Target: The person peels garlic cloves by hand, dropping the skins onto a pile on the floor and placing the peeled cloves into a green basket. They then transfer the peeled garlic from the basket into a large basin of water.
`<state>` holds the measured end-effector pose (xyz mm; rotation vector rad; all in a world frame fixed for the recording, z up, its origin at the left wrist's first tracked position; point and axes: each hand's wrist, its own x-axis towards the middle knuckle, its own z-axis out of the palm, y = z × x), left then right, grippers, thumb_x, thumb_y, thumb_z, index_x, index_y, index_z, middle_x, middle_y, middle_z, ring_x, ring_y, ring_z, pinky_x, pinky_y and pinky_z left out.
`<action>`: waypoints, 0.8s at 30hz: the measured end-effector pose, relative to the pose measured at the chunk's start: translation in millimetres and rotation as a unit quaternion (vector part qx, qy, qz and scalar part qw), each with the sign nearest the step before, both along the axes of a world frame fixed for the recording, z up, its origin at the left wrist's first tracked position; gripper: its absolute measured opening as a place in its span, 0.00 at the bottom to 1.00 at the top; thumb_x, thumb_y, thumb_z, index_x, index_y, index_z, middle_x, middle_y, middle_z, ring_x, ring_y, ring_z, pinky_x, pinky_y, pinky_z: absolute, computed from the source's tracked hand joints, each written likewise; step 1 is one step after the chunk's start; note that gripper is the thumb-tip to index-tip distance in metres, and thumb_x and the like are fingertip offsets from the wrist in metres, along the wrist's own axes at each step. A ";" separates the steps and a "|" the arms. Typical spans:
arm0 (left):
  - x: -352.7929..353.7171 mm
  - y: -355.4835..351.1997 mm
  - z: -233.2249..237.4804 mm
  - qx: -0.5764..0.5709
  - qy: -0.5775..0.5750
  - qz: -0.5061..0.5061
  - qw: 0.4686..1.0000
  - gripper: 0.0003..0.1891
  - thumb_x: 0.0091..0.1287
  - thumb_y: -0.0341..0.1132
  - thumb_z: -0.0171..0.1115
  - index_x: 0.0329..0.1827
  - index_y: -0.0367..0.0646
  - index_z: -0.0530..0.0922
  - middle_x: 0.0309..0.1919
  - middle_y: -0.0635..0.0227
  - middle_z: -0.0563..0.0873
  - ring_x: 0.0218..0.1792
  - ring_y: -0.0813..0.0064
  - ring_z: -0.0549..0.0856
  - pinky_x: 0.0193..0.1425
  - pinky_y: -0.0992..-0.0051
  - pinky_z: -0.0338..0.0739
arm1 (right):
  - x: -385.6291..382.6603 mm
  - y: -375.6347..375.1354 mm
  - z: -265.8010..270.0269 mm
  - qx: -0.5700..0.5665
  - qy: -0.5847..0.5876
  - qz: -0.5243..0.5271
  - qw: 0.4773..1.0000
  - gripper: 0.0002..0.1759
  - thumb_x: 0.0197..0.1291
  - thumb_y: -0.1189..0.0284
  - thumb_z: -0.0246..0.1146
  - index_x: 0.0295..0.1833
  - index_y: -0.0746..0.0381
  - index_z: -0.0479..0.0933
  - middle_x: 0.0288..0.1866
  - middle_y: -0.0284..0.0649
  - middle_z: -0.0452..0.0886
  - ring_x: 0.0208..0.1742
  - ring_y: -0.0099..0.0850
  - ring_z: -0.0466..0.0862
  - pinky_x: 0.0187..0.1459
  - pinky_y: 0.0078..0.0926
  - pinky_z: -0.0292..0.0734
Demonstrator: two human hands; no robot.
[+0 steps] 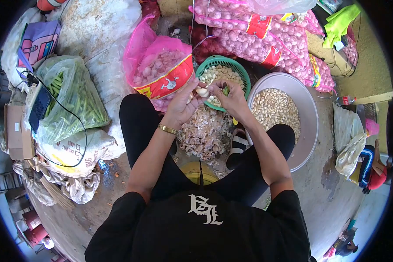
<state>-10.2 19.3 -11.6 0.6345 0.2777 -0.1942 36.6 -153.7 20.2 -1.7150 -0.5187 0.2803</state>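
Note:
My left hand (183, 104) is closed on a pale garlic clove (202, 92) in front of me. Against the clove rest the fingers of my right hand (232, 98), which is closed around a small green and dark object (225, 90), perhaps a knife handle; its blade, if any, is hidden. Just beyond both hands stands a green plastic basket (247, 83) with peeled cloves in it. Below the hands lies a heap of papery garlic skins (205, 133). At the right is a pale round basin (308, 126) holding many unpeeled cloves (275, 109).
An open pink mesh sack of garlic (137, 48) leans at the left of the basket. Full garlic sacks (266, 39) are stacked behind. A clear bag of green pods (74, 91) and a phone (41, 107) with a cable lie left. Another person (374, 168) is at far right.

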 end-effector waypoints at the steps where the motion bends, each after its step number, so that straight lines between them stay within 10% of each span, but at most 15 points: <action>1: -0.4 -0.1 0.6 -0.002 -0.013 -0.005 1.000 0.13 0.74 0.40 0.57 0.52 0.39 0.76 0.45 0.64 0.83 0.48 0.71 0.84 0.56 0.69 0.84 | 0.0 0.2 0.3 0.009 0.008 -0.006 1.000 0.12 0.66 0.68 0.64 0.43 0.69 0.81 0.31 0.36 0.83 0.35 0.19 0.77 0.39 0.23 0.74; 24: 1.3 1.5 -1.0 0.004 0.000 0.062 0.998 0.12 0.72 0.35 0.60 0.53 0.38 0.76 0.46 0.63 0.84 0.45 0.72 0.86 0.53 0.76 0.85 | 8.6 -7.0 7.5 0.024 0.113 -0.034 0.993 0.11 0.66 0.68 0.65 0.42 0.67 0.82 0.35 0.30 0.82 0.38 0.15 0.76 0.42 0.18 0.72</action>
